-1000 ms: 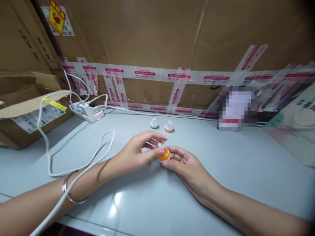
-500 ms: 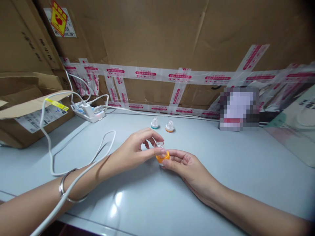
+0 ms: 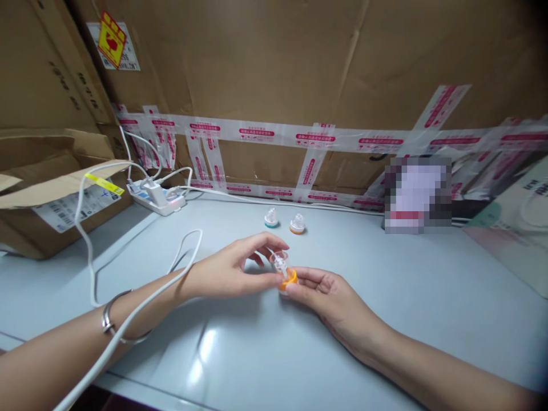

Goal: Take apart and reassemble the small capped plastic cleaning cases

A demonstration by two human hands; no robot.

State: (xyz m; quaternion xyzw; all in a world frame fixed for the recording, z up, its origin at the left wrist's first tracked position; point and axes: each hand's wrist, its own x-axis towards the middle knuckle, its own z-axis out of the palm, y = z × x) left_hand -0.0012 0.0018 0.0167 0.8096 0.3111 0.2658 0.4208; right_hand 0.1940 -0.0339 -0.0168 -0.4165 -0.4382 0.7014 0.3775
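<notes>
At your far left is an open cardboard box [image 3: 77, 208]. Next to it is a white plug strip [image 3: 158, 200] with plugs in it, and a white cord [image 3: 96, 359] crosses over your left arm, near the silver bracelet [image 3: 106, 321].

Your left hand [image 3: 233, 268] is about half open, in a soft curve. Its thumb tip is on the low part of the clear top of a little cup [image 3: 290, 278], and a bent finger is up by the top's wide rim. I cannot tell if that hand has a firm hold or just a light touch.

The cup is between your two hands, tipped a bit. Past it, well apart from your fingers, are two white caps: one with a green bottom [image 3: 271, 218] and, just to its right, one with an orange bottom [image 3: 297, 224].

Your right hand [image 3: 329, 291] is closed in a pinch on the cup's orange ring (whether the cup touches the table [image 3: 257, 354] is hard to see). It looks as if you are working on the clear top while your right hand keeps the bottom steady. The next move seems to call for a gentle left pinch and a still right hand.

Farther right is a blurred-out thing [image 3: 409, 194].
</notes>
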